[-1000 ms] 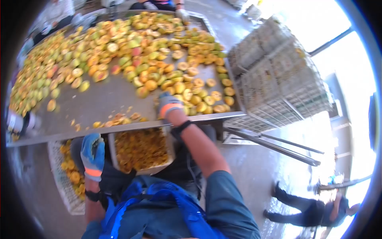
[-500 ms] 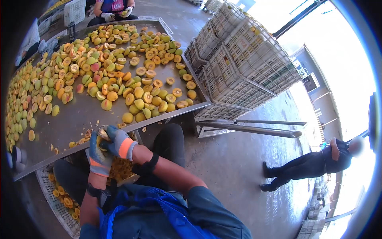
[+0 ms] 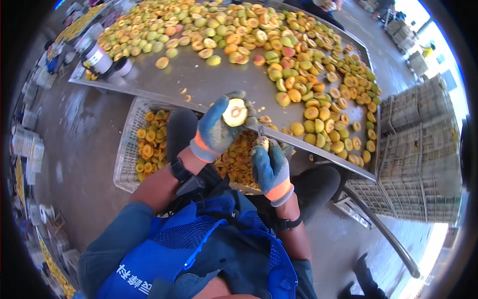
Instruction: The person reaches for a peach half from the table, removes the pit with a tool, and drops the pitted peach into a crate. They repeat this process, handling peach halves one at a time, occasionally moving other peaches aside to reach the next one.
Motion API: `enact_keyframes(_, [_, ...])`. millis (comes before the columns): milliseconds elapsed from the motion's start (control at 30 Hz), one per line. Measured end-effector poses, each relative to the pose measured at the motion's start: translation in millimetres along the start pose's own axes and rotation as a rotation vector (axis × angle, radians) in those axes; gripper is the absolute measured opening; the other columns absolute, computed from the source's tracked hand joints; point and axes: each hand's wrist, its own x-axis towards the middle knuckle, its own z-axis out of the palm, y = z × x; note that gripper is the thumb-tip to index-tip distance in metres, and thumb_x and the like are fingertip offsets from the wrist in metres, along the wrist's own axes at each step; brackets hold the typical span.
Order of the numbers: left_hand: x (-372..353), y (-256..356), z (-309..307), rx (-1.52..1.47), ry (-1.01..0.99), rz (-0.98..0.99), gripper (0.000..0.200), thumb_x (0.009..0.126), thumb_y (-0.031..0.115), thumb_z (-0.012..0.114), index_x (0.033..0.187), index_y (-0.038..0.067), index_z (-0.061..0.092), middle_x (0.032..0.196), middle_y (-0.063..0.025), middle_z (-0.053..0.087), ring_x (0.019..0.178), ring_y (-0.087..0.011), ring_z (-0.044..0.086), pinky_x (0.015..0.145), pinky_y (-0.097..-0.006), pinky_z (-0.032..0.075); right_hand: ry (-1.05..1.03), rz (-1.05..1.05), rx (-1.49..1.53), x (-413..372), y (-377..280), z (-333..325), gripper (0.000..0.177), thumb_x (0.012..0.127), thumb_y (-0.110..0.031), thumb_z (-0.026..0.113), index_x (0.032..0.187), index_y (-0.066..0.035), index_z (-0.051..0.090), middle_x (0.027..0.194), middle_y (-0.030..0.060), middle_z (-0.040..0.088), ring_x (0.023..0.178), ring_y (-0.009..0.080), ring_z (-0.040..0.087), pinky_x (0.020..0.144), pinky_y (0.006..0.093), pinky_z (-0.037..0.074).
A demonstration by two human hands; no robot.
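Observation:
My left hand (image 3: 217,128), in a blue-palmed glove with an orange cuff, is closed around a peach half (image 3: 235,112). The cut face is turned up toward me and shows a brown centre. Lower and to the right, my right hand (image 3: 272,169) wears a matching glove and grips a small tool (image 3: 261,135) with a thin metal tip pointing up; its handle is mostly hidden by the fingers. Both hands are at the near edge of a metal table (image 3: 194,77). Beneath them, a container of peach pieces (image 3: 238,159) sits between my knees.
Many halved peaches (image 3: 308,74) cover the far and right parts of the table. A white crate (image 3: 124,144) with peach halves stands at my left. A bottle (image 3: 94,56) and a dark cup (image 3: 122,66) are on the table's left end. Stacked crates (image 3: 420,159) rise on the right, near a metal bar (image 3: 383,229).
The view has swung leftward and down. My hands were together over the table edge; now they are apart, with the peach half's cut face exposed in the left and the tool in the right.

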Motion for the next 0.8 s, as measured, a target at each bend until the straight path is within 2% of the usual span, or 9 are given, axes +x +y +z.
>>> enact_keyframes(33, [0.2,-0.3,2.3,0.011,-0.032,0.023,0.047,0.102,0.034,0.055,0.134,0.000,0.055,0.121,-0.0192,0.066,0.113,-0.0329,0.066,0.100,-0.0462,0.054,0.018,-0.140,-0.146,2.9,-6.3,4.8,0.018,0.101,-0.015,0.058,0.109,0.002,0.059,0.083,0.0137,0.069,0.071,0.0267,0.068,0.062,0.0371,0.051])
enact_keyframes(133, [-6.4,-11.5,7.0,0.005,0.065,0.090,0.041,0.099,0.032,0.053,0.124,0.000,0.059,0.115,-0.0191,0.066,0.107,-0.0336,0.067,0.095,-0.0456,0.056,0.026,-0.223,-0.312,13.0,-14.5,15.6,0.019,0.100,-0.015,0.059,0.109,0.003,0.059,0.086,0.0236,0.070,0.078,0.0389,0.071,0.066,0.0415,0.053])
enact_keyframes(233, [-8.3,-24.6,-1.4,0.011,0.072,0.128,0.038,0.097,0.029,0.052,0.119,0.000,0.060,0.112,-0.0173,0.066,0.102,-0.0310,0.067,0.093,-0.0435,0.056,0.045,-0.252,-0.362,16.4,-3.2,22.6,0.023,0.100,-0.015,0.060,0.114,0.003,0.059,0.087,0.0263,0.070,0.081,0.0433,0.070,0.068,0.0451,0.055])
enact_keyframes(267, [-10.5,-28.4,-1.1,0.033,0.080,0.138,0.037,0.096,0.029,0.052,0.120,0.001,0.060,0.112,-0.0159,0.066,0.102,-0.0288,0.067,0.094,-0.0420,0.056,0.052,-0.206,-0.374,15.2,-6.0,25.4,0.030,0.100,-0.017,0.062,0.120,0.005,0.060,0.094,0.0253,0.070,0.088,0.0374,0.071,0.075,0.0438,0.054])
enact_keyframes(433, [-15.3,-42.0,7.6,0.060,0.175,0.206,0.031,0.099,0.027,0.050,0.114,0.002,0.060,0.105,-0.0143,0.066,0.098,-0.0247,0.066,0.090,-0.0383,0.056,0.042,-0.174,-0.498,15.2,6.5,23.7,0.024,0.101,-0.017,0.060,0.113,0.005,0.059,0.090,0.0278,0.070,0.083,0.0446,0.070,0.069,0.0465,0.054])
enact_keyframes(500, [-17.3,-44.7,10.5,0.219,0.148,0.259,0.027,0.100,0.025,0.050,0.112,0.003,0.060,0.102,-0.0130,0.065,0.095,-0.0230,0.067,0.088,-0.0364,0.056,0.028,-0.149,-0.467,13.6,9.5,24.1,0.024,0.101,-0.016,0.059,0.112,0.005,0.059,0.090,0.0278,0.070,0.083,0.0447,0.070,0.069,0.0465,0.054])
enact_keyframes(633, [-18.9,-44.9,8.5,0.270,0.175,0.186,0.031,0.103,0.033,0.048,0.111,0.006,0.061,0.103,-0.0106,0.065,0.092,-0.0230,0.066,0.086,-0.0372,0.057,-0.020,-0.012,-0.429,11.1,12.1,27.0,0.023,0.101,-0.016,0.058,0.111,0.004,0.059,0.090,0.0271,0.070,0.084,0.0436,0.071,0.069,0.0453,0.054])
enact_keyframes(733, [-17.0,-50.6,2.6,0.446,0.183,0.241,0.029,0.104,0.033,0.048,0.110,0.007,0.061,0.100,-0.0095,0.065,0.088,-0.0226,0.066,0.083,-0.0363,0.057,-0.026,-0.025,-0.391,10.8,12.7,25.2,0.023,0.102,-0.016,0.057,0.113,0.005,0.058,0.089,0.0262,0.070,0.084,0.0414,0.071,0.070,0.0429,0.054])
enact_keyframes(800, [-17.0,-51.1,8.3,0.453,0.223,0.225,0.024,0.105,0.025,0.045,0.107,0.005,0.059,0.097,-0.0094,0.063,0.084,-0.0197,0.067,0.079,-0.0334,0.058,-0.037,-0.012,-0.354,10.5,17.5,23.8,0.024,0.102,-0.015,0.056,0.114,0.006,0.058,0.089,0.0252,0.070,0.084,0.0381,0.072,0.070,0.0408,0.054])
